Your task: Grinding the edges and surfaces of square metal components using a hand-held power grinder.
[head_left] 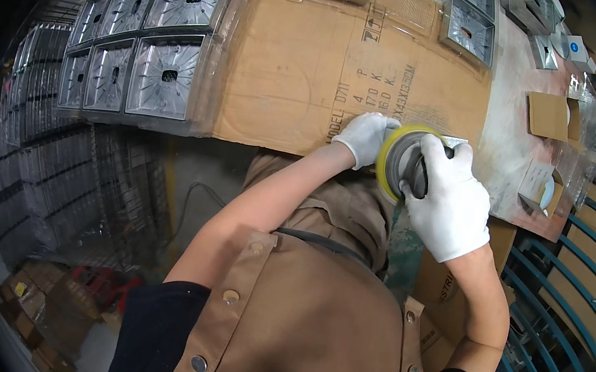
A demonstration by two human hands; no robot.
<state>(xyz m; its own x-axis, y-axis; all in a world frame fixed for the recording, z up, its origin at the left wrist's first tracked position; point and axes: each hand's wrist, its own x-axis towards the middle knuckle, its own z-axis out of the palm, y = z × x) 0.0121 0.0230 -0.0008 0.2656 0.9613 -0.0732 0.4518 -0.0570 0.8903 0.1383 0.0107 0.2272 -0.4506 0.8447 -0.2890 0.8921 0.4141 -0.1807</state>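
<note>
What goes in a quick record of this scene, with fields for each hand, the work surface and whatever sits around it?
Right hand: white-gloved, gripping a round power sander with a yellow rim
Left hand: white-gloved, close beside the sander's rim; whether it grips anything is hidden
Work surface: flattened brown cardboard sheet on a table
On the left: six square metal housings in clear plastic trays
Far edge: more such housings
On the right: small open cardboard box
Clothing: brown apron
</note>
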